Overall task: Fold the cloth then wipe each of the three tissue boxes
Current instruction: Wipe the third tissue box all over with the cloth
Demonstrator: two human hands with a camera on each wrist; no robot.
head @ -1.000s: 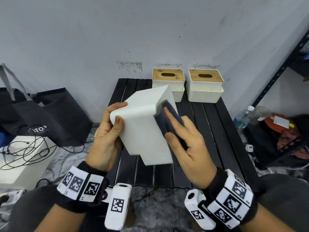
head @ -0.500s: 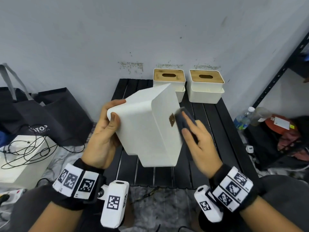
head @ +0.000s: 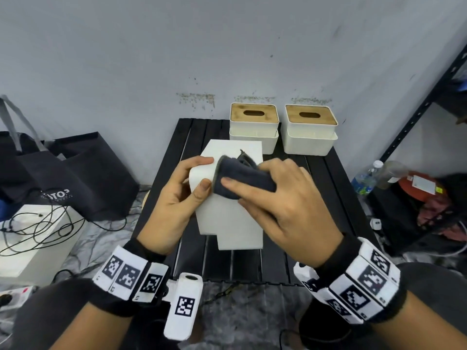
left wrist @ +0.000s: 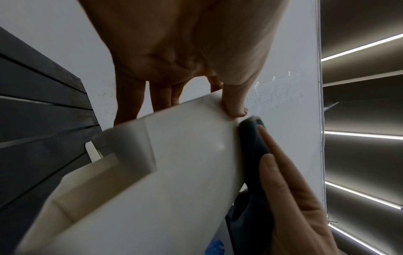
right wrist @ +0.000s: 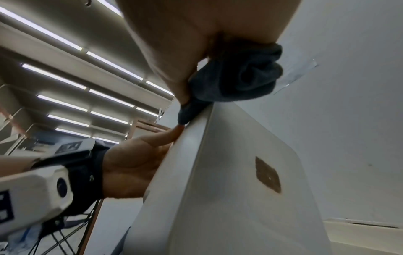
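Left hand [head: 174, 203] clamped on left side of lifted tissue box [head: 235, 223]; right hand [head: 283, 205] pinching folded cloth [head: 242, 180], pressed on upper face. Box's long axis pointed away. Beyond, two tissue boxes [head: 254, 127] left on table [head: 326, 188].

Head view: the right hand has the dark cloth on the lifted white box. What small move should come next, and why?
Probably drag the cloth along the top edge of the held tissue box, away from the left hand. The right hand presses it right beside the left thumb, and most of that face lies bare.
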